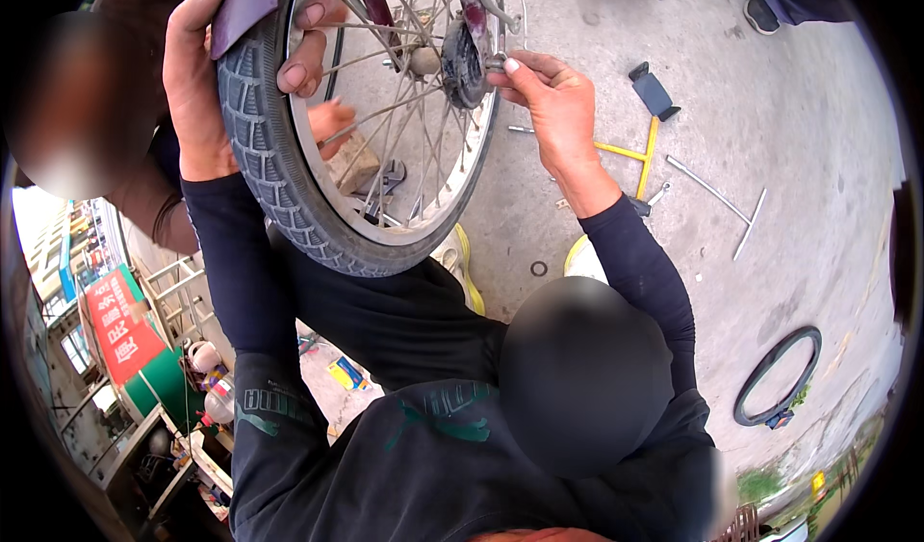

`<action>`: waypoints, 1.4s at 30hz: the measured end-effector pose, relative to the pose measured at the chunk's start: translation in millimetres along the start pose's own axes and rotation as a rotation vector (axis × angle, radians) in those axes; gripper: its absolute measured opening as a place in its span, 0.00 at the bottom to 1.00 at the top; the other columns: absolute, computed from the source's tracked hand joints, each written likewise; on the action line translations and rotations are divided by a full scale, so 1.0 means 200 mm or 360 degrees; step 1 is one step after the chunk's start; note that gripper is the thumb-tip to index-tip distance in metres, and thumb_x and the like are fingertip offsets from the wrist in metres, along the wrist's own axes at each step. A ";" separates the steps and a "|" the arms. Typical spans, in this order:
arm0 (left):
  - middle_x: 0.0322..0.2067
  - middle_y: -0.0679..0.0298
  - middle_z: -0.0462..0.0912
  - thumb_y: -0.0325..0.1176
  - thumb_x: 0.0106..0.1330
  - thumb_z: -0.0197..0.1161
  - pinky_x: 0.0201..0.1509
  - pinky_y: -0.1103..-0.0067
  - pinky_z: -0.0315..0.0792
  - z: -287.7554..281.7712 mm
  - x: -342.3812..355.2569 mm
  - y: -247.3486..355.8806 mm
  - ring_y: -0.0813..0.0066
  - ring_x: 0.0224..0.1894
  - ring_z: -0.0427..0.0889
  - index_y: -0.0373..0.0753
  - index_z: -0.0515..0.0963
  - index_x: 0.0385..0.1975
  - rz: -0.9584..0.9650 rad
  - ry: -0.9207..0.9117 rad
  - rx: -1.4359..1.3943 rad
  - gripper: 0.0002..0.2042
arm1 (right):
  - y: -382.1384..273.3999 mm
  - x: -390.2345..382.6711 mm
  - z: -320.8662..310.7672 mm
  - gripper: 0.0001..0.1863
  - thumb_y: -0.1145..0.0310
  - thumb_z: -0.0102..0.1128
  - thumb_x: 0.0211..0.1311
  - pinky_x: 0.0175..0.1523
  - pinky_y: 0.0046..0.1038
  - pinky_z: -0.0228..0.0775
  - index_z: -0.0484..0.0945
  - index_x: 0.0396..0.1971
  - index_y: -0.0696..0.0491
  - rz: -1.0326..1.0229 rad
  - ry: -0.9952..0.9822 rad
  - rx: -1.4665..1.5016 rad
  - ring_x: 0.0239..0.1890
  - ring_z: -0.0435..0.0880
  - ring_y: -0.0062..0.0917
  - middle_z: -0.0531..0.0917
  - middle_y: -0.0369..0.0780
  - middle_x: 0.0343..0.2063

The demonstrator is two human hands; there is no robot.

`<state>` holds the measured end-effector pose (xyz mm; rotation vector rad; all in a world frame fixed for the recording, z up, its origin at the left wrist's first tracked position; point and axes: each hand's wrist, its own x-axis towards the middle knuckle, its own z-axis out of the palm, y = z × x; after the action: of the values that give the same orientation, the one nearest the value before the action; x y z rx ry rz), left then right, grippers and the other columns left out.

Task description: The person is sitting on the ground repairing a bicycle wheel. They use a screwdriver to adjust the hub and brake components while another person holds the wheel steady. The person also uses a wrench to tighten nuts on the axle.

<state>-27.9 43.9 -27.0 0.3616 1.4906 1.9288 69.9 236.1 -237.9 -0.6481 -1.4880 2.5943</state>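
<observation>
My left hand (197, 80) grips a bicycle wheel’s black tyre (256, 138) beside a purple mudguard (241, 3), with fingertips curled onto the rim. My right hand (553, 109) pinches a small metal part (496, 63) at the axle, beside a dark greasy sprocket or disc (460, 65). The silver rim (361, 222) and spokes stand above my legs. Behind the spokes, more reddish fingers (335, 118) show; I cannot tell whose. An adjustable wrench (390, 178) lies beyond the wheel.
A person (135, 186) is close at left; another’s shoe (758, 14) is at top right. Yellow T-handle tool (647, 147), silver T-wrench (736, 215), spanner (660, 193), dark bracket (653, 94), loose ring (538, 269) and loose tyre (741, 398) lie on the concrete (808, 176).
</observation>
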 end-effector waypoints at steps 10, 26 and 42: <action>0.40 0.57 0.66 0.50 0.76 0.42 0.28 0.82 0.66 0.00 0.01 0.00 0.79 0.22 0.67 0.28 0.61 0.67 0.0005 0.0049 -0.0024 0.31 | 0.11 0.05 0.02 0.17 0.73 0.72 0.59 0.46 0.21 0.78 0.84 0.47 0.62 -0.0308 0.0048 -0.0106 0.40 0.85 0.20 0.88 0.41 0.37; 0.40 0.55 0.66 0.52 0.76 0.43 0.25 0.84 0.64 0.05 0.01 -0.02 0.81 0.19 0.67 0.28 0.61 0.67 -0.0026 0.0114 -0.0145 0.32 | 0.00 0.12 -0.07 0.12 0.72 0.72 0.60 0.44 0.21 0.78 0.85 0.42 0.60 -0.0291 -0.0313 -0.0607 0.38 0.85 0.16 0.87 0.37 0.35; 0.30 0.54 0.83 0.50 0.69 0.54 0.21 0.77 0.78 -0.03 0.02 -0.01 0.65 0.18 0.81 0.29 0.75 0.51 -0.0066 0.0297 -0.0157 0.26 | -0.14 0.10 0.02 0.07 0.75 0.66 0.56 0.38 0.39 0.77 0.82 0.35 0.58 -0.1001 -0.0375 -0.1794 0.33 0.86 0.46 0.86 0.50 0.29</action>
<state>-34.2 42.1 -30.6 0.1083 1.4997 2.0397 46.8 253.3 -219.3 0.1340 -2.6220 1.2535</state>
